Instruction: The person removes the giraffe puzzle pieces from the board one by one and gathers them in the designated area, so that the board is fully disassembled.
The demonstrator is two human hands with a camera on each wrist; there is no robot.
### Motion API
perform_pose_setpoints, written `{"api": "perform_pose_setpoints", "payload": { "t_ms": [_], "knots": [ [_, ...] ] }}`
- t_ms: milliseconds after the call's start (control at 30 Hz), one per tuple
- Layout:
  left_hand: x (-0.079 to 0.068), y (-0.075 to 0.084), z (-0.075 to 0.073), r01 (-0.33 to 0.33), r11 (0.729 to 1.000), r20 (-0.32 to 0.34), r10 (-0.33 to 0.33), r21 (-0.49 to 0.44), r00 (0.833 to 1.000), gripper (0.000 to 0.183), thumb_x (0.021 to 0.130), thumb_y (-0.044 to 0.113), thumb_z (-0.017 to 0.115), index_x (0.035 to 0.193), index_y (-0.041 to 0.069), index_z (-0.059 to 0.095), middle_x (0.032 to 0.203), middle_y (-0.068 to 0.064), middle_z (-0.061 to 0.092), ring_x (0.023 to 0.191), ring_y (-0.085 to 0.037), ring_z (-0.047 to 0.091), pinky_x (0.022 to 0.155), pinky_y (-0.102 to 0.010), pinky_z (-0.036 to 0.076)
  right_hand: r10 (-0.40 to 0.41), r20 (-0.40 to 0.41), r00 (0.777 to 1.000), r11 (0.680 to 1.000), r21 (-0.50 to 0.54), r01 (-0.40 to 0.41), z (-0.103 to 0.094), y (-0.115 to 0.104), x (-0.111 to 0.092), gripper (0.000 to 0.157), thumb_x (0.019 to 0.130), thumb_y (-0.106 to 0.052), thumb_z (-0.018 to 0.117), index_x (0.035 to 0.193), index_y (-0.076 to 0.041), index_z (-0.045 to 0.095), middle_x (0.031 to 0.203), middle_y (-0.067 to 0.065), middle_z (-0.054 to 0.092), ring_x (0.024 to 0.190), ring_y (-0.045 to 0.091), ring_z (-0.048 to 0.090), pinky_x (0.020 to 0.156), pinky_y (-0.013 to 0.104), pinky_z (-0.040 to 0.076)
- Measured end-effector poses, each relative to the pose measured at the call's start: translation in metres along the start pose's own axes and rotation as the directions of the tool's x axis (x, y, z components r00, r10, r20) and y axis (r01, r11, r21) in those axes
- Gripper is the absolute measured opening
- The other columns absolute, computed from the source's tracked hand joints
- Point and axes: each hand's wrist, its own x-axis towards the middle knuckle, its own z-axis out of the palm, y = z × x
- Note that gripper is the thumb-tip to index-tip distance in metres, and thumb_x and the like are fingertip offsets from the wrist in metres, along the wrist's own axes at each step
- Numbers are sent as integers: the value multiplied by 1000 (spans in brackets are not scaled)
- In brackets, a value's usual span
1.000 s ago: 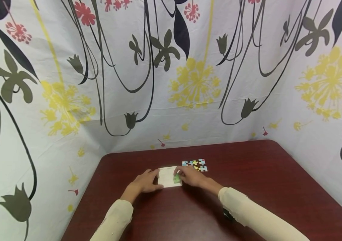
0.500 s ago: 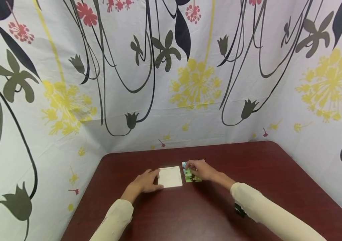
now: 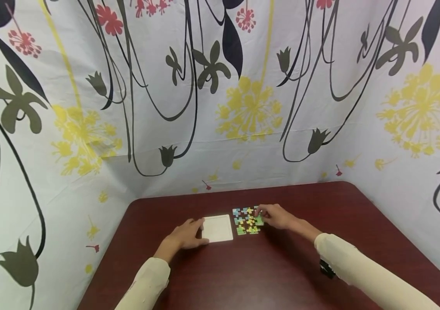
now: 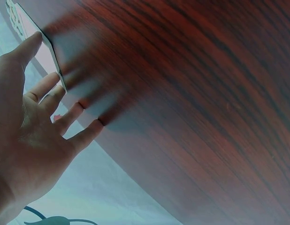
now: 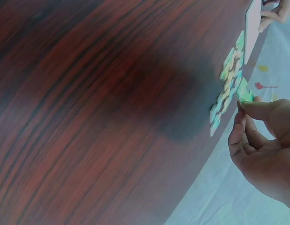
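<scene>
My left hand (image 3: 186, 234) rests at the left edge of a flat white puzzle tray (image 3: 218, 228); nothing lies in the tray. In the left wrist view its fingers are spread, with the thumb and some fingertips touching the tray's edge. Between thumb and fingers, my right hand (image 3: 280, 216) pinches a green jigsaw puzzle piece (image 5: 245, 92), held above the right side of a group of loose jigsaw pieces (image 3: 241, 231). Those pieces lie in rows just right of the tray, coloured blue, yellow and green. The right hand partly hides the ones at the upper right.
A dark red wood-grain table (image 3: 220, 275) carries everything. White cloth (image 3: 150, 129) with a flower print hangs behind the table and along its sides. A black object (image 3: 326, 269) shows beneath the right sleeve.
My right hand has carried the green piece rightward, from over the tray to the right side of the loose pieces. The left hand has stayed at the tray's left edge.
</scene>
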Motion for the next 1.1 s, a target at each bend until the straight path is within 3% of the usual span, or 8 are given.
{"api": "perform_pose_setpoints", "payload": {
  "t_ms": [267, 567, 800, 900, 1000, 1100],
  "knots": [
    [-3, -2, -2, 3, 1000, -6, -3, -15, 1000, 55, 93, 49, 75, 133, 16, 56, 137, -11, 56, 139, -37, 46, 102, -65, 41, -1, 37, 999, 1000, 10, 1, 1, 12, -12, 19, 97, 10, 61, 111, 0, 69, 98, 15, 73, 80, 20, 67, 66, 29, 49],
    [-4, -4, -4, 4, 1000, -11, -4, -5, 1000, 54, 93, 49, 75, 132, 16, 57, 137, -12, 56, 137, -38, 48, 100, -63, 43, 31, 33, 999, 1000, -7, -30, 12, 16, -16, 21, 98, 7, 62, 113, -4, 72, 100, 12, 75, 77, 14, 66, 67, 29, 49],
    [-5, -4, -4, 3, 1000, -9, -3, -10, 1000, 57, 94, 50, 74, 136, 16, 56, 137, -11, 56, 138, -37, 47, 101, -63, 43, 42, 6, 999, 998, -35, -42, 17, 16, -15, 25, 99, 7, 58, 112, -6, 75, 80, 5, 67, 59, 3, 36, 64, 28, 41],
    [-4, -4, -4, -1, 1000, -12, 1, -14, 1000, 60, 93, 49, 75, 138, 15, 55, 134, -10, 57, 136, -37, 48, 99, -62, 44, 21, -3, 1000, 998, -54, -21, 18, 16, -17, 23, 98, 7, 62, 110, -6, 76, 82, 5, 65, 63, 5, 41, 66, 29, 44],
    [-4, -4, -4, -5, 1000, -18, 4, -15, 1000, 60, 93, 48, 76, 138, 14, 55, 131, -9, 57, 132, -36, 51, 97, -60, 45, 19, -3, 1000, 997, -72, -20, 19, 17, -19, 21, 98, 6, 65, 110, -7, 76, 93, 7, 65, 78, 13, 55, 69, 31, 49],
    [-4, -5, -3, -3, 1000, -19, 3, -14, 1000, 60, 92, 49, 76, 138, 15, 55, 131, -8, 57, 130, -34, 52, 96, -60, 46, 17, 0, 1000, 997, -78, -17, 20, 17, -21, 20, 98, 5, 66, 112, -7, 75, 99, 9, 65, 88, 21, 59, 72, 33, 52]
  ]
}}
